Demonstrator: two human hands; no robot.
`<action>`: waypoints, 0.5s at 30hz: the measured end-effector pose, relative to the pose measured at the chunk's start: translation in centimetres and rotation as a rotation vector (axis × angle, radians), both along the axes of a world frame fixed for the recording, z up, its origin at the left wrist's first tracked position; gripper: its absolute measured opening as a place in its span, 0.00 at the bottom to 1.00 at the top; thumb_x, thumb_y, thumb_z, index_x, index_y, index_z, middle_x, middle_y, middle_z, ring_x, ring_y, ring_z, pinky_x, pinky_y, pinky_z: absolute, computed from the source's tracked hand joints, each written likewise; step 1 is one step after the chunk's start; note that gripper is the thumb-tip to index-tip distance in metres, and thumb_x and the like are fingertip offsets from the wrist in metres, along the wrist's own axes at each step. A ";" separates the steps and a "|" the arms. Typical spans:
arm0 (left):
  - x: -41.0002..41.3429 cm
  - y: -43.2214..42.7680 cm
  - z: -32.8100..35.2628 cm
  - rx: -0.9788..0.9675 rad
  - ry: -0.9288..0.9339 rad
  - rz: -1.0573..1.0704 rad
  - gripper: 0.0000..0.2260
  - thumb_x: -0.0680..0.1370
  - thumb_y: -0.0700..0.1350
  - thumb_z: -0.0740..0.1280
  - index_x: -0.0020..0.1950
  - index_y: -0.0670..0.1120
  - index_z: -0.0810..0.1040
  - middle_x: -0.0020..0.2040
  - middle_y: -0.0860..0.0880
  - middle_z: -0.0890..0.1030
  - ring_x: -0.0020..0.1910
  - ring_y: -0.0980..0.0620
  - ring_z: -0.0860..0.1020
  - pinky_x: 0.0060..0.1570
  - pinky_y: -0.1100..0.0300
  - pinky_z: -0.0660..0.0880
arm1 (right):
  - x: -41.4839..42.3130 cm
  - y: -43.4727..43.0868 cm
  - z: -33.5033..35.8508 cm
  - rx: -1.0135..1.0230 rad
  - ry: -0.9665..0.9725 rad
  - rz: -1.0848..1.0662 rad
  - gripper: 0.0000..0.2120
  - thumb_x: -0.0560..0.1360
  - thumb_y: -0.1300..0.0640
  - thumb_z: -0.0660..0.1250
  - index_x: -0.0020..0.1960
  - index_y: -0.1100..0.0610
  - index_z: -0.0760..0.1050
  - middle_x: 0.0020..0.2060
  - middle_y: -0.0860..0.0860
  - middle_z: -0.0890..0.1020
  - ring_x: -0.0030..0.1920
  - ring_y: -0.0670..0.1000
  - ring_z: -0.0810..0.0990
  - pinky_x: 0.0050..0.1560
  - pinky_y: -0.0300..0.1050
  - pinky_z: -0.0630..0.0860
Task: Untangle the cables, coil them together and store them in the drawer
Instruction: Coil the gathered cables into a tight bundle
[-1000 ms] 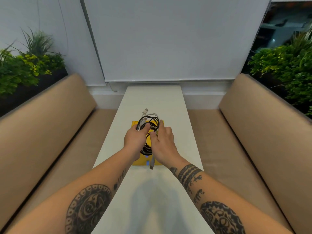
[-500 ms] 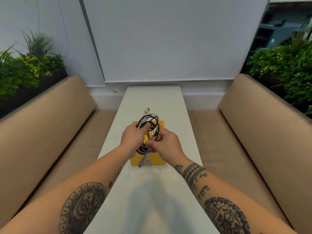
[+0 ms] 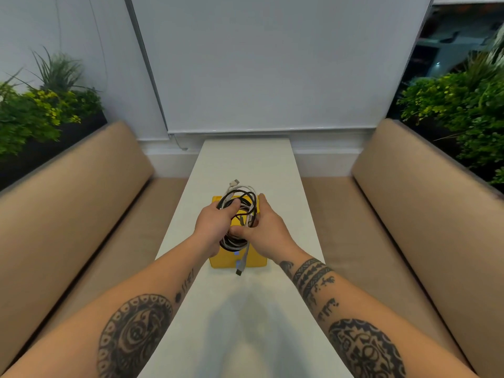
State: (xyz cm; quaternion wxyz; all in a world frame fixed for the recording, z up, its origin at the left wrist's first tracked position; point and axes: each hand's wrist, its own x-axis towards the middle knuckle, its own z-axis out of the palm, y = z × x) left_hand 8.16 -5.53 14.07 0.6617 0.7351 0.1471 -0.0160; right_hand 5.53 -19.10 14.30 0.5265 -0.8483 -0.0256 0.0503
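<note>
The loose plug (image 3: 239, 270) has swung lower, over the yellow box's (image 3: 222, 261) near side. Both hands hold the coiled cables (image 3: 241, 199) above it, mid-desk (image 3: 245, 162) — left hand (image 3: 214, 223) curled round the loop, right hand (image 3: 270, 231) pinching strands.

Bare, inked black: round ornamental tattoo (image 3: 133, 334) on left forearm (image 3: 163, 279), lower left; banded tattoo (image 3: 311, 271) and dense patterned tattoo (image 3: 365, 347) on right forearm (image 3: 362, 304), lower right.
</note>
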 end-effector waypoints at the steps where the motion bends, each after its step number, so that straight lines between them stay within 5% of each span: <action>1: 0.0 0.3 0.0 0.006 0.004 0.006 0.11 0.79 0.56 0.70 0.55 0.50 0.81 0.46 0.49 0.83 0.47 0.47 0.80 0.42 0.56 0.73 | 0.0 -0.2 0.2 0.038 0.021 0.007 0.40 0.76 0.45 0.71 0.81 0.51 0.53 0.45 0.46 0.79 0.44 0.46 0.79 0.44 0.44 0.76; 4: 0.1 0.8 0.0 0.023 0.011 0.008 0.11 0.79 0.57 0.70 0.53 0.50 0.80 0.51 0.47 0.82 0.54 0.44 0.80 0.40 0.56 0.71 | 0.2 -1.0 0.3 0.068 -0.011 -0.002 0.21 0.82 0.49 0.63 0.74 0.51 0.68 0.40 0.49 0.81 0.30 0.43 0.79 0.33 0.43 0.79; 6: 0.2 1.0 0.0 0.048 0.010 -0.021 0.11 0.79 0.57 0.70 0.52 0.51 0.80 0.43 0.45 0.81 0.46 0.42 0.79 0.40 0.56 0.71 | 0.4 -1.2 -0.1 0.048 -0.042 -0.053 0.19 0.81 0.50 0.66 0.70 0.50 0.71 0.40 0.49 0.84 0.27 0.41 0.80 0.30 0.36 0.76; 11: 0.2 1.4 -0.2 0.037 0.007 -0.122 0.09 0.78 0.56 0.71 0.46 0.50 0.81 0.29 0.53 0.71 0.33 0.50 0.67 0.36 0.56 0.67 | 1.2 -1.7 -0.5 -0.060 -0.012 -0.120 0.17 0.71 0.45 0.77 0.51 0.52 0.74 0.38 0.47 0.81 0.37 0.47 0.80 0.37 0.45 0.76; 15: -0.6 0.8 -0.4 0.106 -0.011 -0.196 0.07 0.79 0.52 0.70 0.46 0.49 0.81 0.31 0.52 0.71 0.32 0.51 0.67 0.34 0.58 0.67 | 1.6 -1.4 -0.4 -0.301 0.040 -0.035 0.19 0.66 0.45 0.78 0.49 0.54 0.77 0.43 0.49 0.82 0.44 0.51 0.81 0.39 0.45 0.78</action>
